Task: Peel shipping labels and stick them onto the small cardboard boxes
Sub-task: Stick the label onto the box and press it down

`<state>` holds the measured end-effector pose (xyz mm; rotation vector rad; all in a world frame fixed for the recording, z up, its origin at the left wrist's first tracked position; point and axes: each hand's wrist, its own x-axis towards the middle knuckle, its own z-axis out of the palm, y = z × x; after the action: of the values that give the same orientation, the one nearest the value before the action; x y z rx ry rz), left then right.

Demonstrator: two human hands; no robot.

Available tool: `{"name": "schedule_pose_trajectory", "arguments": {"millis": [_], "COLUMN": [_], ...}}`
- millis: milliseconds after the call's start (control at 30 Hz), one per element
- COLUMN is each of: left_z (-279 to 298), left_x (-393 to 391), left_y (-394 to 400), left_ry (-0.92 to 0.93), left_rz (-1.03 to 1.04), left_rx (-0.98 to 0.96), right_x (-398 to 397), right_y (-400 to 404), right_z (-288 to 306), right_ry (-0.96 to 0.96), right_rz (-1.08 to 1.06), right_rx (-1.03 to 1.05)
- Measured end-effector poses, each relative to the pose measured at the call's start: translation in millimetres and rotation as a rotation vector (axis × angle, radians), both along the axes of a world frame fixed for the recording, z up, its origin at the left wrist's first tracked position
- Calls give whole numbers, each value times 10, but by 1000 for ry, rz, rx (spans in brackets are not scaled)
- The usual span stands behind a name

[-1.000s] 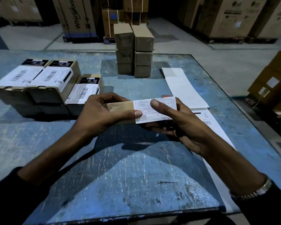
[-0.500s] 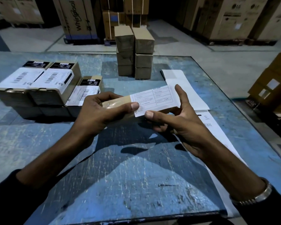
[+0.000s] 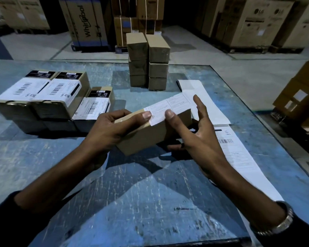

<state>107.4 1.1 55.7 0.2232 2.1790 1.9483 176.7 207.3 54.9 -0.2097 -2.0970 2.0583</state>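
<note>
My left hand point(image 3: 112, 131) grips a small brown cardboard box point(image 3: 144, 138) by its left end, just above the blue table point(image 3: 132, 193), thumb on the top face. A white shipping label point(image 3: 173, 106) lies along the box's top. My right hand point(image 3: 196, 138) presses its thumb on the label's near edge, and its straight index finger touches the label's far right end. Its lower fingers reach under the box. A long white label strip point(image 3: 237, 155) lies on the table to the right.
Labelled boxes point(image 3: 43, 97) sit stacked at the left of the table. Two stacks of plain brown boxes point(image 3: 148, 68) stand at the far middle. Large appliance cartons point(image 3: 86, 22) line the floor beyond, and more cartons point(image 3: 300, 97) stand at the right.
The box has tipped so its long side faces me. The label now lies flatter on top. My right thumb slid along it and the index finger stretched to the label's far end.
</note>
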Motion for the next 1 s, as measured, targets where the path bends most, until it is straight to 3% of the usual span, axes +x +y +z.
{"name": "schedule_pose_trajectory", "arguments": {"millis": [167,367,533,667,800,900,1000], "left_z": [29,-9,0,-9,-33,-40,-35], "left_x": [-33,51,7,-27,-13,20,27], "left_y": [-24,56,21,-23,-7,15,31], "left_ry": [-61,17,7,-19,-37,14,7], "left_rz": [-15,-43,-64,-46,-46,-60,-71], "left_rx": [39,36,8,10,17,0,23], "right_x": [-2,-21,-13,-29,-14,-45,-60], "right_y": [22,-26,-29,-65,-35,-26,-18], "right_z": [-16,-53,-28,-55,-58,-88,-108], "right_ry": [-8,-53,-40,-108,-76,-73,-83], "right_rz": [13,-80,-57,-66,-19,-84,-121], "right_rx": [12,143,16,167,167,288,278]}}
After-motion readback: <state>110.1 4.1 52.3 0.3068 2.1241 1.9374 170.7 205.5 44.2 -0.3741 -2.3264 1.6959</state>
